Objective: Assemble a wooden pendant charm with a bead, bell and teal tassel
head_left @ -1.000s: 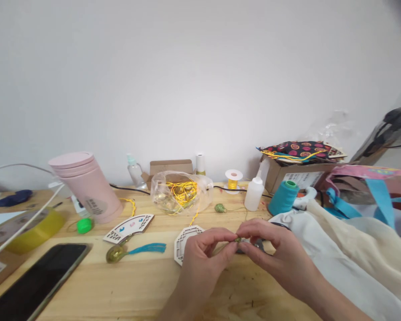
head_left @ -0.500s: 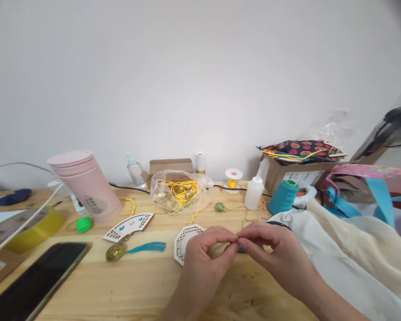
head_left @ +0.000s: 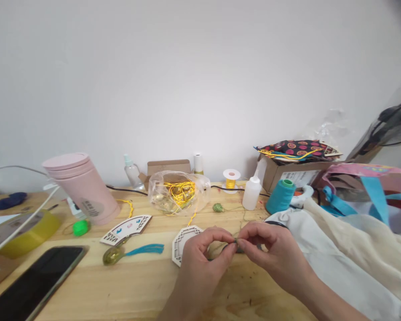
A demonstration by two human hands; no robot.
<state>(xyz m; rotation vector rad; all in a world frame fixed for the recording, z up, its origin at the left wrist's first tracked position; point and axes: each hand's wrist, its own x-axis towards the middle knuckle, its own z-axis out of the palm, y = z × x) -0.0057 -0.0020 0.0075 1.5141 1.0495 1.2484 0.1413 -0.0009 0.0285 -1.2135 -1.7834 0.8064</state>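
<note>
My left hand [head_left: 205,256] and my right hand [head_left: 270,249] meet fingertip to fingertip just above the table, both pinched closed on thin green thread [head_left: 243,217]. That thread trails back to a small green ball of thread [head_left: 217,207]. Under the fingers shows a dark bluish-grey piece, mostly hidden, whose kind I cannot make out. An octagonal wooden lattice pendant [head_left: 177,247] with a yellow cord lies partly behind my left hand. Farther left are a fan-shaped pendant [head_left: 127,229] and a gold ornament [head_left: 112,255] with a blue tassel [head_left: 147,249].
A clear bag [head_left: 153,191] of yellow cord, a yellow thread spool [head_left: 231,182], a squeeze bottle [head_left: 251,195] and a teal thread cone [head_left: 280,197] stand behind. White cloth [head_left: 334,249] lies right. Leftward are a pink tumbler [head_left: 83,187], yellow tape [head_left: 36,234] and a phone [head_left: 36,281].
The view has shifted slightly, so the tabletop things sit a little farther left. Both hands keep their pinch, with a little more of the thread and dark piece showing between them.
</note>
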